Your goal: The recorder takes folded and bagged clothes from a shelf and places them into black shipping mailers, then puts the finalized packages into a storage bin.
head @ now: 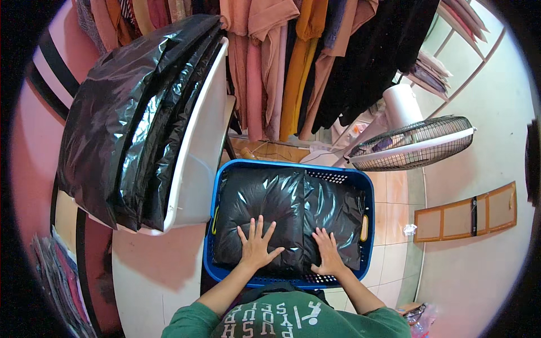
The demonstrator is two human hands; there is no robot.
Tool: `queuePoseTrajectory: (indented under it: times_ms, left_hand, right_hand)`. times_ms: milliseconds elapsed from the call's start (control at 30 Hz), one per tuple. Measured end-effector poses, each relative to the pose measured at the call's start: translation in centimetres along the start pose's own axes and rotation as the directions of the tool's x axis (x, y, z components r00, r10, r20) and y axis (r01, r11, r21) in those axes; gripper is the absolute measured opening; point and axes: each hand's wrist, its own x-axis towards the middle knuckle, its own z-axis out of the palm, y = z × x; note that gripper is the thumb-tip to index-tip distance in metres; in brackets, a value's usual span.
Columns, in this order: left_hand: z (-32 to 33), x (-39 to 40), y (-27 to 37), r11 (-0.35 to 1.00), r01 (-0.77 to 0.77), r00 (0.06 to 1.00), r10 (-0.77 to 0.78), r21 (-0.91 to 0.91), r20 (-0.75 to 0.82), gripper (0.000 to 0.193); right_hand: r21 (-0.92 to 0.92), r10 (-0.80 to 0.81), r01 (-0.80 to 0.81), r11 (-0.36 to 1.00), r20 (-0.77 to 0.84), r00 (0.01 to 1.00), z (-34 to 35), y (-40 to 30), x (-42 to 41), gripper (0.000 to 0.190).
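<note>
Before me a blue plastic laundry basket (370,219) with perforated sides and yellow handles holds black plastic packages (270,198), whose surfaces are shiny and creased. My left hand (257,249) lies flat on the larger package at the left, its fingers spread. Against the package on the right side rests my right hand (327,253), fingers pointing up and the thumb out to the left. Neither hand is closed around anything. What lies under the top layer of packages is hidden.
At the left, a white plastic tub (198,181) is heaped with black plastic packages (114,126). Hanging garments (270,84) line the far side. A white fan (414,143) stands beyond the basket's right corner. A framed panel (465,213) leans on the right wall. Stacked fabric (63,287) lies lower left.
</note>
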Motion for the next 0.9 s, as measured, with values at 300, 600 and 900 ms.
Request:
queuePoseTrajectory:
  times_ms: [300,600,900]
  left_hand:
    - [0.1,-0.1,-0.2,0.999,-0.038,0.999,0.038,0.006,-0.002,0.083]
    - [-0.7,1.2,0.1,0.998,-0.009,0.999,0.007,-0.058,-0.036,0.079]
    - [1.5,3.6,2.7,0.990,-0.108,0.994,0.107,0.086,0.020,0.085]
  right_hand:
    - [-0.416,-0.002,0.103,0.904,0.236,0.972,-0.5,1.7,-0.4,0.073]
    - [-0.267,0.047,0.026,0.963,0.263,0.964,-3.7,0.1,-1.7,0.081]
    - [-0.410,0.128,-0.171,0.896,-0.131,0.983,3.1,-0.3,5.3,0.069]
